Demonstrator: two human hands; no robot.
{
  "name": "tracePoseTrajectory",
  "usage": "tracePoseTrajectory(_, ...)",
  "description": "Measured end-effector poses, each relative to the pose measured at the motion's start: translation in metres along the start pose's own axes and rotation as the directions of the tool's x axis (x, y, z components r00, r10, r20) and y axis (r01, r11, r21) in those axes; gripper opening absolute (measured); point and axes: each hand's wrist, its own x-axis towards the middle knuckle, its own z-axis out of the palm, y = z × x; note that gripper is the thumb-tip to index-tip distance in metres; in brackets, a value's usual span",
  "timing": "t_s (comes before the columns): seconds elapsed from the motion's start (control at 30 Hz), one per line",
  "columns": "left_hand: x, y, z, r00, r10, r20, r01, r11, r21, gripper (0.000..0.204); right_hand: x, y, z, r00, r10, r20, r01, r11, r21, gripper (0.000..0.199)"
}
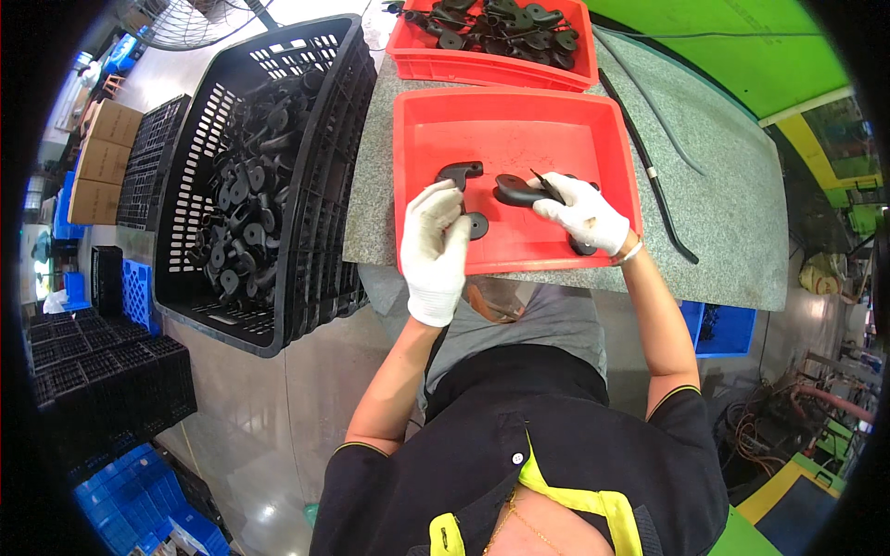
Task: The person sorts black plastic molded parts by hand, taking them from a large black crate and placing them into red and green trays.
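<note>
My left hand [434, 248], in a white glove, is over the left side of a red plastic tray [519, 105]. Its thumb and fingers are apart, close to a bent black plastic part [462, 172] and a black round-ended part [476, 225]; the glove partly hides both. My right hand [586, 215], also gloved, is closed on a black plastic handle-shaped part [517, 191] with a rounded end. A thin, dark, pointed tool [547, 185] sticks out between its fingers; its kind is unclear. Another black part [582, 246] shows partly beneath this hand.
A second red tray [491, 69] with many black parts stands behind. To the left is a tall black crate [320, 185] heaped with similar black parts [255, 185]. On the grey tabletop [718, 213] lie a black rod [654, 176] and a grey one [658, 111].
</note>
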Motion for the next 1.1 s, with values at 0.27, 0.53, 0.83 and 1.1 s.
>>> tracePoseTrajectory(0.27, -0.002, 0.011, 0.018, 0.972, 0.201, 0.124, -0.232, 0.902, 0.363, 0.054, -0.009, -0.044, 0.002, 0.991, 0.124, -0.056, -0.114, 0.98, 0.161, 0.035)
tracePoseTrajectory(0.53, -0.001, 0.003, 0.018, 0.979, 0.065, 0.196, -0.139, 0.908, 0.395, 0.043, -0.009, -0.057, 0.014, 0.995, 0.1, -0.007, -0.096, 0.967, 0.237, 0.034)
tracePoseTrajectory(0.83, 0.005, 0.001, 0.013, 0.894, -0.387, 0.223, 0.438, 0.858, -0.268, 0.035, -0.023, -0.057, 0.032, 0.911, -0.07, -0.407, 0.108, 0.992, 0.072, 0.026)
tracePoseTrajectory(1.1, 0.005, 0.003, 0.018, 0.879, -0.403, 0.255, 0.476, 0.773, -0.42, 0.036, -0.023, -0.055, 0.039, 0.846, -0.314, -0.43, 0.222, 0.942, -0.251, 0.03)
